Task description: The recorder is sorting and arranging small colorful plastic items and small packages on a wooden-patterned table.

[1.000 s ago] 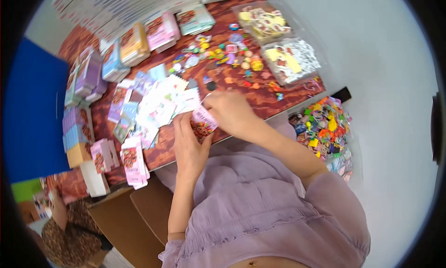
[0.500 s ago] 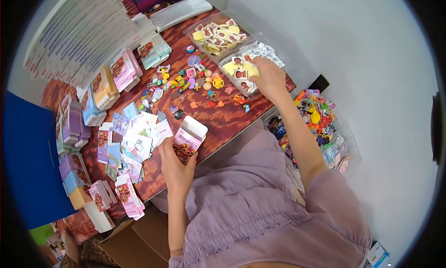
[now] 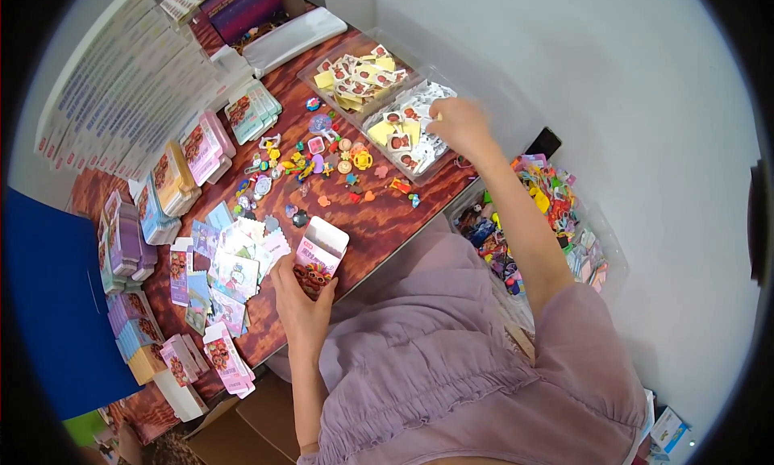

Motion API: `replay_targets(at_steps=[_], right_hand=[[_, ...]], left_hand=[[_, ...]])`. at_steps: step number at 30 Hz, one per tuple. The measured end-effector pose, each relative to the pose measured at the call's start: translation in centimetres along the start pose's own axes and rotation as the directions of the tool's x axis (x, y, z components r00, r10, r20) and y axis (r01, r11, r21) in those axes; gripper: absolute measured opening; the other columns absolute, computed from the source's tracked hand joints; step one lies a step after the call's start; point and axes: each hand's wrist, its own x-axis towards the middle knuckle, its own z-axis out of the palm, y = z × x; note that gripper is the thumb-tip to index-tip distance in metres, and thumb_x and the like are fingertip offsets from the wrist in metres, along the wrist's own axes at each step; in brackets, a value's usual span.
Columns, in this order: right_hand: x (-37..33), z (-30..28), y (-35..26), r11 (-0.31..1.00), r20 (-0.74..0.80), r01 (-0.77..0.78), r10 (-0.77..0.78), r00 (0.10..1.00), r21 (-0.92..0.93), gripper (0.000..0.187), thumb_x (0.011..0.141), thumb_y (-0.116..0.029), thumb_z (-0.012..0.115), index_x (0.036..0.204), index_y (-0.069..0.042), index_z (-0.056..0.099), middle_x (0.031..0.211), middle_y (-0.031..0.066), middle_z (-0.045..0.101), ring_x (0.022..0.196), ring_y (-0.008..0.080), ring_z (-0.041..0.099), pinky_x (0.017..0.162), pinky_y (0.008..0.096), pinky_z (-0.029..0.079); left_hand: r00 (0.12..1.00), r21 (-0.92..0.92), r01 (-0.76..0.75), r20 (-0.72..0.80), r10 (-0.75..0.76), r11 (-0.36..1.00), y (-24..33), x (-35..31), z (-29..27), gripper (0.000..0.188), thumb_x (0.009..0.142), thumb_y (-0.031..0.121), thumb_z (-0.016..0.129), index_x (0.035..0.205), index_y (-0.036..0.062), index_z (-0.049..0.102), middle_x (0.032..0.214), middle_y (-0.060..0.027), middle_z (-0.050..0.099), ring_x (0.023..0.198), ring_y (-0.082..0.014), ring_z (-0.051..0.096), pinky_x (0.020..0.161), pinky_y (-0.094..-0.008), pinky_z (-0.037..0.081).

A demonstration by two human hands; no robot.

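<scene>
My left hand (image 3: 301, 301) holds a small pink printed carton (image 3: 318, 258) with its top flap open, near the table's front edge. My right hand (image 3: 458, 123) reaches far across to a clear plastic tray (image 3: 439, 155) of sticker cards, fingers down among the cards; whether it grips one is hidden. A second clear tray (image 3: 315, 76) of yellow and white cards stands just beyond it. Between the hands, many small colourful toy trinkets (image 3: 322, 155) lie scattered on the red-brown table (image 3: 387, 219).
Flat printed cards (image 3: 230, 267) lie fanned out left of the carton. Stacks of folded cartons (image 3: 181, 171) line the table's left side. A blue board (image 3: 52, 304) stands at the far left. A clear bin of bright toys (image 3: 544, 223) sits to my right.
My right hand left the carton and moved far right to the sticker tray. My left hand keeps the carton, its flap now open. The view shifted toward the trays.
</scene>
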Motion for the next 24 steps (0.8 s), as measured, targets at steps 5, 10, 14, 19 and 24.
replay_targets(at_steps=[5, 10, 14, 19, 24], right_hand=[[0.9, 1.7, 1.8, 0.999, -0.026, 0.037, -0.038, 0.999, -0.031, 0.017, 0.073, -0.02, 0.07, 0.079, -0.006, 0.063, 0.08, 0.0137, 0.067, 0.081, 0.0313, 0.065, 0.071, 0.0434, 0.049], [1.3, -0.5, 4.7, 0.945, 0.019, 0.047, -0.056, 0.998, 0.324, 0.015, 0.072, -0.017, 0.072, 0.076, -0.006, 0.064, 0.074, 0.011, 0.066, 0.074, 0.0238, 0.063, 0.066, 0.0381, 0.048], [2.2, -1.2, 4.5, 0.953, 0.095, 0.001, -0.032, 0.995, 0.302, 0.015, 0.07, -0.013, 0.073, 0.076, -0.005, 0.063, 0.073, 0.0089, 0.065, 0.069, 0.0207, 0.062, 0.065, 0.0369, 0.048], [4.0, 1.0, 2.7, 0.958, 0.055, 0.021, -0.039, 0.998, 0.285, 0.017, 0.071, -0.013, 0.074, 0.081, -0.004, 0.066, 0.074, 0.0083, 0.065, 0.069, 0.0204, 0.063, 0.065, 0.0353, 0.049], [4.3, 3.4, 3.2, 0.971, -0.123, 0.236, -0.23, 0.965, 0.042, 0.021, 0.069, -0.014, 0.074, 0.087, -0.004, 0.068, 0.075, 0.0085, 0.066, 0.069, 0.0204, 0.063, 0.063, 0.0342, 0.048]], left_hand=[[1.0, -0.029, -0.013, -0.02, 0.012, 0.999, -0.3, -0.3, -0.1, 0.07, 0.07, 0.007, 0.082, 0.129, -0.0005, 0.046, 0.121, -0.0185, 0.051, 0.113, -0.0347, 0.051, 0.096, -0.0399, 0.043], [0.999, -0.059, -0.021, -0.032, 0.019, 0.998, -1.1, -0.7, -0.2, 0.069, 0.07, 0.005, 0.082, 0.129, -0.0007, 0.046, 0.121, -0.0179, 0.051, 0.114, -0.0328, 0.052, 0.095, -0.0385, 0.044], [0.999, -0.061, -0.031, -0.038, 0.028, 0.998, -1.1, -0.5, -0.2, 0.069, 0.07, 0.005, 0.082, 0.129, -0.0008, 0.047, 0.121, -0.0175, 0.051, 0.113, -0.0321, 0.052, 0.094, -0.038, 0.044], [0.999, -0.05, -0.023, -0.042, 0.021, 0.998, -1.4, -0.3, -0.2, 0.069, 0.07, 0.005, 0.083, 0.129, -0.0008, 0.047, 0.12, -0.0171, 0.051, 0.111, -0.0313, 0.052, 0.094, -0.0376, 0.044], [0.999, -0.054, -0.021, -0.049, 0.019, 0.998, -1.3, -0.7, -0.5, 0.069, 0.07, 0.005, 0.082, 0.129, -0.0007, 0.047, 0.12, -0.017, 0.051, 0.111, -0.0311, 0.053, 0.093, -0.0373, 0.045]])
